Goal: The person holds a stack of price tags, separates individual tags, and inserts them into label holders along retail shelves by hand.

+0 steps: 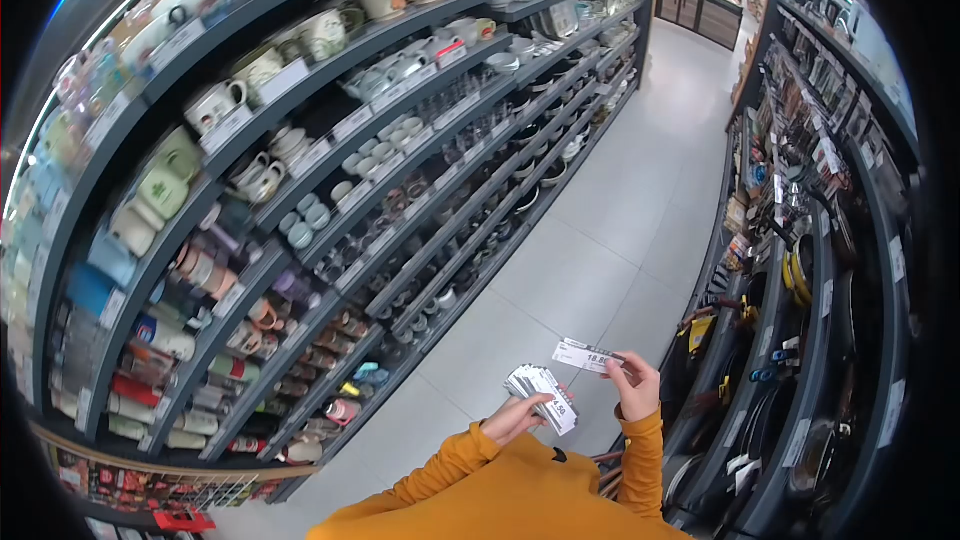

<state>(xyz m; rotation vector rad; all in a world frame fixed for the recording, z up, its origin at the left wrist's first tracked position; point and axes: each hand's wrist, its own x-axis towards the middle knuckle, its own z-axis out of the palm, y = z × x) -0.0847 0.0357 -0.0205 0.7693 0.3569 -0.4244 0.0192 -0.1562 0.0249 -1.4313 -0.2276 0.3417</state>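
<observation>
My left hand (514,418) is closed on a fanned stack of white price labels (541,392), held low in front of the body. A single price label (583,356) is pinched by its right end between the fingers of my right hand (634,383), a little higher and to the right of the stack. The two hands are apart. Both arms wear mustard-yellow sleeves.
Long shelves with mugs (325,35), cups, glasses and bottles line the left side. Racks of pans and utensils (800,270) stand close on the right. Between them a grey tiled floor (600,230) leads to a wooden display cabinet (697,12).
</observation>
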